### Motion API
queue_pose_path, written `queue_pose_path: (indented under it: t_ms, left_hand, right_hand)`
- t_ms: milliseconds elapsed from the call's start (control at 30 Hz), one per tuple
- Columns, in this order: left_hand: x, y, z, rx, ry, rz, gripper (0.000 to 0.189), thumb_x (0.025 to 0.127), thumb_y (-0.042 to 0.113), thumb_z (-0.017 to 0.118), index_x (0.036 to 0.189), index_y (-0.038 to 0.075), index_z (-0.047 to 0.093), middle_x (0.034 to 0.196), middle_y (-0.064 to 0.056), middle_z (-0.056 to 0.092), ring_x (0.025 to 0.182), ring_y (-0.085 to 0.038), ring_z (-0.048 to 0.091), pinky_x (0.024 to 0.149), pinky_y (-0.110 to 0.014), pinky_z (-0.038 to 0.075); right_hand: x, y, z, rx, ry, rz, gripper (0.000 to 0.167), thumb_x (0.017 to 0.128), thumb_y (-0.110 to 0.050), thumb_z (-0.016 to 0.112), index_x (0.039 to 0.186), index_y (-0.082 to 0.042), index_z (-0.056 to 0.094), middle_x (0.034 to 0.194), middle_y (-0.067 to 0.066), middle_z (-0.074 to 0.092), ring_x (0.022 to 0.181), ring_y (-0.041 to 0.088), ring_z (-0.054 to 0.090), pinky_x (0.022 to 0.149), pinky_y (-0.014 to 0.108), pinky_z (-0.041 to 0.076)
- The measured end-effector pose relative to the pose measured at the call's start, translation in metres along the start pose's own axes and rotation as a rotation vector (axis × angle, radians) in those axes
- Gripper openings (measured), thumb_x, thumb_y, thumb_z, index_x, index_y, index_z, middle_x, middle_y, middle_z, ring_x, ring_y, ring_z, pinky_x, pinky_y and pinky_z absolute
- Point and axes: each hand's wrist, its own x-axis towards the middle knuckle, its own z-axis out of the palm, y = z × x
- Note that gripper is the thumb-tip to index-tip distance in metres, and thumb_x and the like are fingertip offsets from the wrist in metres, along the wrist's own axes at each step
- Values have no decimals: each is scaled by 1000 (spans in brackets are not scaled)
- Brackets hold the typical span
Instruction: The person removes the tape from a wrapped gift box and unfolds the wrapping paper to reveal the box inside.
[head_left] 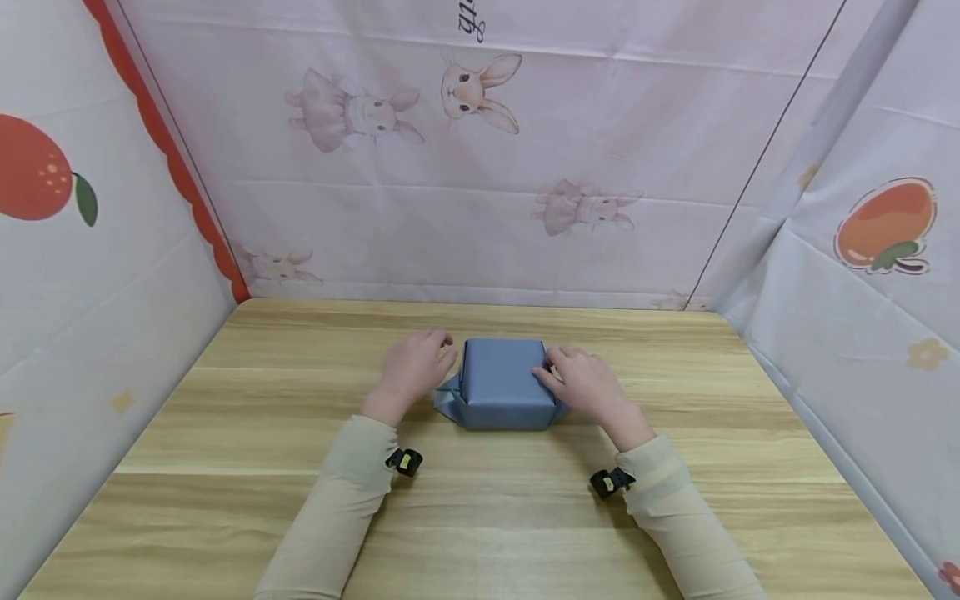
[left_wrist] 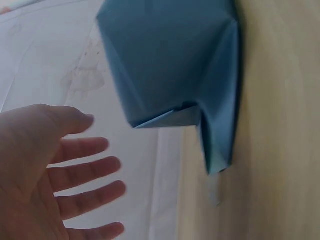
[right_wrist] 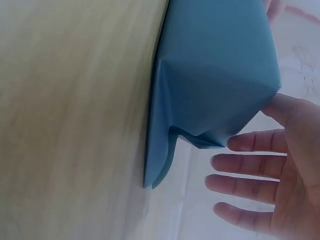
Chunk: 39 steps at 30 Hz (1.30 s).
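A box wrapped in blue paper [head_left: 504, 375] sits on the wooden table, its paper ends folded partway and sticking out at the left and right sides. Just left of the box is my left hand [head_left: 414, 367], fingers spread and apart from the paper in the left wrist view, where the folded end flap [left_wrist: 217, 115] juts out near the table. At the opposite end, my right hand [head_left: 588, 382] touches the box with its thumb on the top edge and its index fingertip at the folded paper. Its other fingers [right_wrist: 245, 191] are extended beside the right end flap [right_wrist: 162, 135].
The wooden table [head_left: 495, 525] extends around the box on all sides. A rabbit-print cloth [head_left: 450, 233] hangs behind its far edge. Fruit-print cloths stand along the left [head_left: 112, 317] and right [head_left: 847, 333] sides.
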Motion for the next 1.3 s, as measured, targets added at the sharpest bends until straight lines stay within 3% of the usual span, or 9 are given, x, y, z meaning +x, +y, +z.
queue_pose_path:
  t_ms: [167, 300, 400, 500, 633, 833, 1300]
  left_hand:
    - [4, 3, 11, -51, 23, 34, 39, 100, 41, 51, 124, 13, 63, 128, -10, 64, 120, -31, 59, 99, -47, 48]
    - [6, 5, 17, -159, -17, 32, 48, 101, 44, 49, 135, 12, 56, 138, -11, 57, 131, -32, 50, 109, -49, 39]
    - [7, 4, 20, -264, -64, 20, 55, 101, 45, 47, 142, 8, 49, 145, -13, 50, 138, -33, 42, 114, -50, 33]
    - [8, 3, 24, -343, -117, 8, 60, 101, 46, 46, 146, 6, 42, 151, -14, 42, 143, -33, 35, 117, -50, 29]
    - [11, 1, 29, -390, -172, 13, 62, 102, 46, 44, 149, 6, 37, 154, -14, 38, 145, -33, 32, 118, -50, 27]
    - [12, -1, 33, -444, -216, 25, 62, 102, 46, 44, 151, 9, 34, 156, -16, 34, 146, -33, 29, 118, -52, 26]
    - [11, 1, 32, -490, -208, 47, 59, 101, 46, 45, 148, 10, 39, 153, -11, 40, 145, -30, 33, 116, -50, 30]
  right_hand:
    - [1, 5, 2, 49, 34, 12, 34, 98, -42, 55, 101, -9, 63, 89, 7, 66, 71, 20, 58, 63, 37, 48]
    - [4, 12, 6, 132, 40, 32, 46, 99, -42, 54, 122, -4, 61, 116, 15, 66, 102, 32, 65, 86, 48, 52]
    - [7, 17, 9, 227, 14, 65, 55, 99, -46, 50, 137, -5, 51, 137, 16, 56, 126, 36, 54, 103, 52, 44]
    - [8, 20, 9, 348, -16, 84, 59, 100, -45, 49, 144, -6, 43, 147, 17, 46, 137, 37, 42, 110, 55, 36]
    - [9, 23, 11, 461, -45, 90, 61, 101, -43, 48, 148, -4, 38, 151, 19, 40, 142, 39, 35, 113, 57, 30]
    - [10, 28, 14, 521, -67, 86, 62, 102, -43, 47, 149, -4, 36, 153, 19, 38, 143, 39, 32, 114, 57, 28]
    - [10, 25, 14, 569, -83, 35, 63, 102, -42, 47, 150, -4, 33, 155, 19, 34, 145, 38, 29, 116, 57, 25]
